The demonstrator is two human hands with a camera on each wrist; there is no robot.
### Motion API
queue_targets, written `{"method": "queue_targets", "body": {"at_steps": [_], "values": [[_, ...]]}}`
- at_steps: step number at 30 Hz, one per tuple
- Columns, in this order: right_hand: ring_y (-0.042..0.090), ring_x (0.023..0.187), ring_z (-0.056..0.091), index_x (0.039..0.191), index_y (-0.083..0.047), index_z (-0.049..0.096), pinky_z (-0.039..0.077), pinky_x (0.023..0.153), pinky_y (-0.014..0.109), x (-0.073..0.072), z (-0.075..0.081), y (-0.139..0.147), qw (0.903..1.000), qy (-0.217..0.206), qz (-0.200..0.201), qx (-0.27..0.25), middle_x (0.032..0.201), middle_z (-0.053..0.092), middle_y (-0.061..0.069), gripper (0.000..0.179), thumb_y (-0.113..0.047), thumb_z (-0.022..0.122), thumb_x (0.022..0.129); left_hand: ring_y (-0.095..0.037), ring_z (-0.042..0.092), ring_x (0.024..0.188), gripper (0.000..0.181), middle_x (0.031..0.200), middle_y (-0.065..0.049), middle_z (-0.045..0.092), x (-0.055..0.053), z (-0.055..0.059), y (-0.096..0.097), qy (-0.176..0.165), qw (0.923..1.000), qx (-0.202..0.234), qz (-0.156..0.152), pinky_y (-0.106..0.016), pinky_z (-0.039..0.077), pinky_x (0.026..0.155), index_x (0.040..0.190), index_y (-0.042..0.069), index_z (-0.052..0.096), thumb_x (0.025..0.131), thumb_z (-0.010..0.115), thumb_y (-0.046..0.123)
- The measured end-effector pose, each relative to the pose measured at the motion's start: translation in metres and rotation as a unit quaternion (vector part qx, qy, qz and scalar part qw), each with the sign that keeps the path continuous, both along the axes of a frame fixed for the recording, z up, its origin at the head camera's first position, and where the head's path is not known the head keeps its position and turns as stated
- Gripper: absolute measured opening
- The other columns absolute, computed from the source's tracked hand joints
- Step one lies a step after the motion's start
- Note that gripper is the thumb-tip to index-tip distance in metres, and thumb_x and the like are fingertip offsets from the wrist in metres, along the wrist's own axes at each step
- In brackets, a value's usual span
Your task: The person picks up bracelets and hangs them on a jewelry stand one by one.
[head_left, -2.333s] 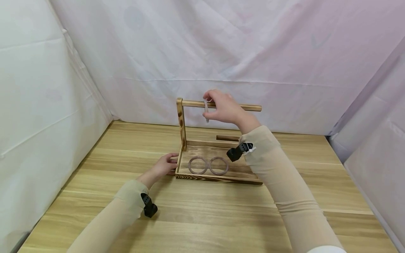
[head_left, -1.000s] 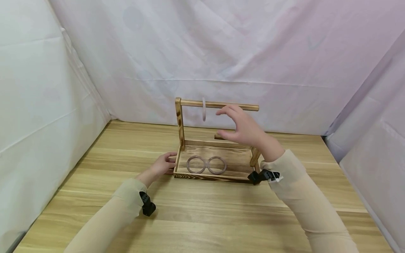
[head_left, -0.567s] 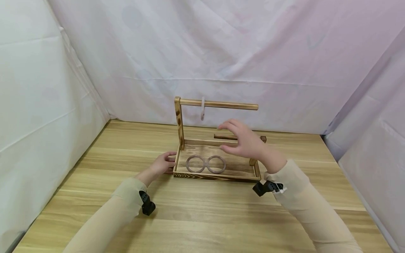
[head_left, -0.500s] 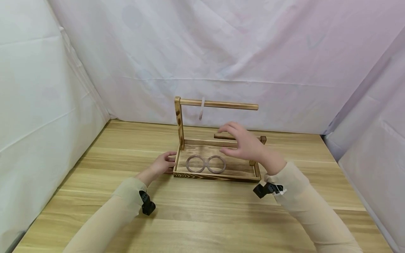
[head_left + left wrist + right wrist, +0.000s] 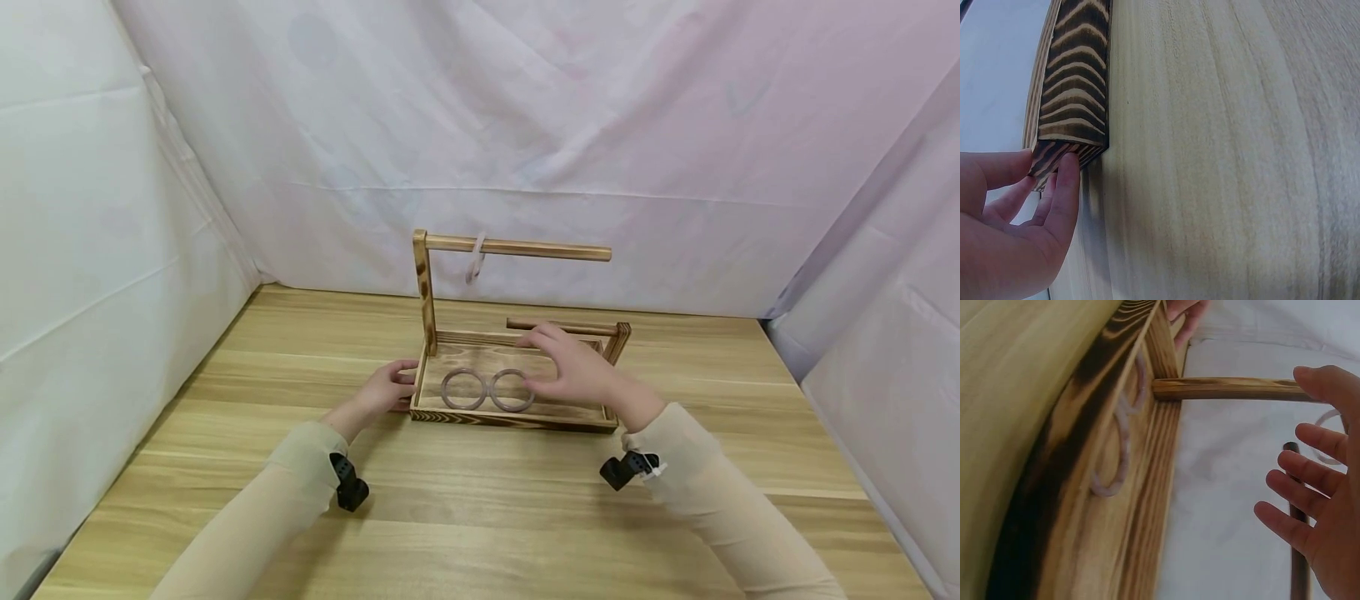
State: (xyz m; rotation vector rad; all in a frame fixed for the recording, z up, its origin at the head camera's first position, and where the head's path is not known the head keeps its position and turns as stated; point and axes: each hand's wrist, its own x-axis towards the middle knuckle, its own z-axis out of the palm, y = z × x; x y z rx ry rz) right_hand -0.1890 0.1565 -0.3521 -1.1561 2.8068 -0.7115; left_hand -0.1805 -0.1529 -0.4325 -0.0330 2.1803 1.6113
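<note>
A wooden bangle stand has a shallow tray [image 5: 517, 422], a tall left post [image 5: 424, 296] and a top bar [image 5: 555, 249]. One pale pinkish bangle [image 5: 472, 272] hangs from that bar near the post, tilted. Two similar bangles lie side by side in the tray, a left bangle [image 5: 443, 392] and a right bangle [image 5: 504, 407]. My left hand [image 5: 382, 390] touches the tray's left end with extended fingertips, its fingers [image 5: 1067, 187] against the end wall. My right hand [image 5: 577, 371] holds nothing; its fingers are spread over the right bangle, overlapping its edge in the head view.
A lower bar [image 5: 525, 323] on a short right post [image 5: 617, 343] runs behind my right hand. The stand rests on a wood-grain table [image 5: 465, 517]. White cloth [image 5: 525, 100] walls off the back and sides.
My right hand let go of the bangle on the top bar, then drew back and came down over the tray. That bangle swings and tilts. My left hand has stayed at the tray.
</note>
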Motion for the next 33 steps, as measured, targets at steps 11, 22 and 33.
{"method": "queue_targets", "body": {"at_steps": [11, 22, 33], "values": [[0.033, 0.122, 0.049, 0.129, -0.011, 0.051, 0.047, 0.092, 0.049, -0.007, -0.028, -0.001, 0.9980, -0.038, -0.024, 0.046, 0.133, 0.049, 0.011, 0.054, -0.035, 0.069, 0.083, -0.041, 0.053, 0.117, 0.049, 0.135, -0.032, 0.044, -0.001, 0.000, 0.000, -0.001, 1.0000, -0.004, 0.000, -0.045, 0.050, 0.089, 0.143, -0.004, 0.028, 0.096, 0.042, 0.000], [0.033, 0.119, 0.051, 0.132, -0.010, 0.050, 0.048, 0.090, 0.048, -0.014, -0.043, -0.009, 0.9942, -0.035, -0.032, 0.097, 0.134, 0.048, 0.015, 0.060, -0.039, 0.068, 0.082, -0.040, 0.054, 0.116, 0.049, 0.134, -0.032, 0.045, -0.001, -0.002, 0.000, -0.001, 1.0000, -0.002, 0.002, -0.045, 0.051, 0.089, 0.143, -0.004, 0.029, 0.096, 0.043, -0.001], [0.028, 0.115, 0.054, 0.131, -0.012, 0.052, 0.047, 0.092, 0.045, -0.020, -0.053, -0.020, 0.9914, -0.041, -0.029, 0.121, 0.130, 0.051, 0.011, 0.061, -0.043, 0.067, 0.082, -0.041, 0.054, 0.116, 0.049, 0.134, -0.032, 0.045, 0.000, 0.000, 0.000, -0.001, 1.0000, 0.002, 0.001, -0.045, 0.051, 0.090, 0.143, -0.004, 0.028, 0.096, 0.042, -0.001]]}}
